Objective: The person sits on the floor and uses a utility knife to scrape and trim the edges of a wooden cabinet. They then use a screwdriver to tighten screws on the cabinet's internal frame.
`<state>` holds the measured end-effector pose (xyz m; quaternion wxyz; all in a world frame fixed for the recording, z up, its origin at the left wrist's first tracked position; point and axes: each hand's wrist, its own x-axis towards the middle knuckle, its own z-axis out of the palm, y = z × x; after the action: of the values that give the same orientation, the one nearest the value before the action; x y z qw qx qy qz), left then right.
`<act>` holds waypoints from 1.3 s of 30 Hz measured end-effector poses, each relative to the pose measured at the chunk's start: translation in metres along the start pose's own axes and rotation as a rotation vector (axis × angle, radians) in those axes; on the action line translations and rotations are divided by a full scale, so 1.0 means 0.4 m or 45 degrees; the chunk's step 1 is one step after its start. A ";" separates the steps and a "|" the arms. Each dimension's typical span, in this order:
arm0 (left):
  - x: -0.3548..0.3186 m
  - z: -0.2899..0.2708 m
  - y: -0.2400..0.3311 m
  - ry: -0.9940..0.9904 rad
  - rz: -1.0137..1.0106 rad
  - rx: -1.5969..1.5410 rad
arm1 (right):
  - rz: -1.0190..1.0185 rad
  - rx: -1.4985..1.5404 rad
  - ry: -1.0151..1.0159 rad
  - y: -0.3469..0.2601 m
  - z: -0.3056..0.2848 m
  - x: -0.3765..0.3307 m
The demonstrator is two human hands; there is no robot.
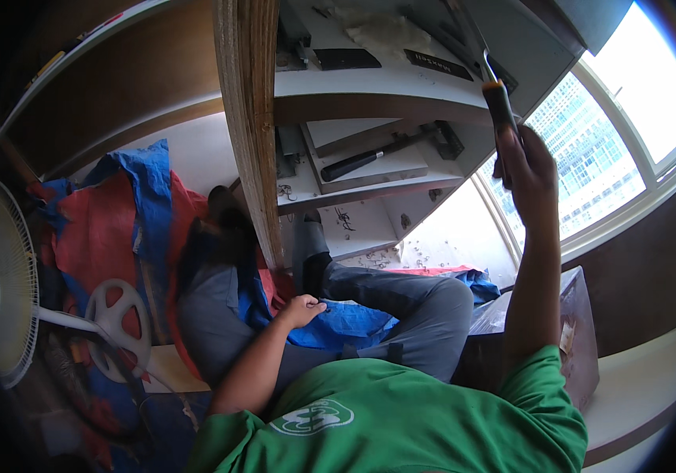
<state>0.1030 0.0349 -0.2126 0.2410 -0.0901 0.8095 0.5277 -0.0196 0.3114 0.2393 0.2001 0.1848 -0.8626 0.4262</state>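
Note:
My right hand (529, 162) is raised on the right, level with the upper shelf. Its fingers wrap round a tool with a dark handle (499, 102), an orange-brown band and a shiny metal shank (473, 35); the picture's edge cuts off its far end, so its kind is unclear. Low over my lap, my left hand (302, 311) is closed, fingertips together; whatever it may pinch is too small to name. A black-handled tool (352, 164) with a metal shank and dark head lies on the middle shelf. Dark flat pieces (347, 59) rest on the upper shelf.
An upright wooden post (245, 118) stands beside the white shelves (338, 83). Curled shavings (425, 256) litter the lower surface. At the left are a fan (3, 284), a pale spoked wheel (120, 319) and red and blue sheeting (98, 229). A window (590, 142) is at the right.

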 end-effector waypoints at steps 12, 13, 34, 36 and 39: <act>0.038 -0.009 -0.036 0.049 -0.031 -0.046 | -0.207 -1.077 -0.083 -0.123 0.157 0.444; 0.040 -0.009 -0.036 0.056 -0.003 -0.047 | -0.251 -1.088 -0.093 -0.130 0.167 0.449; 0.049 -0.003 -0.041 0.054 0.045 -0.116 | -0.432 -1.387 -0.390 -0.217 0.429 0.512; 0.049 -0.001 -0.041 0.066 0.051 -0.139 | -0.509 -1.404 -0.388 -0.221 0.437 0.523; 0.045 -0.001 -0.037 0.074 0.090 -0.195 | -0.273 -1.251 -0.433 -0.222 0.450 0.538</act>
<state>0.0931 0.0301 -0.2334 0.1910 -0.0951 0.7762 0.5933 -0.1932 0.0834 0.3058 0.1628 0.2229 -0.9572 -0.0870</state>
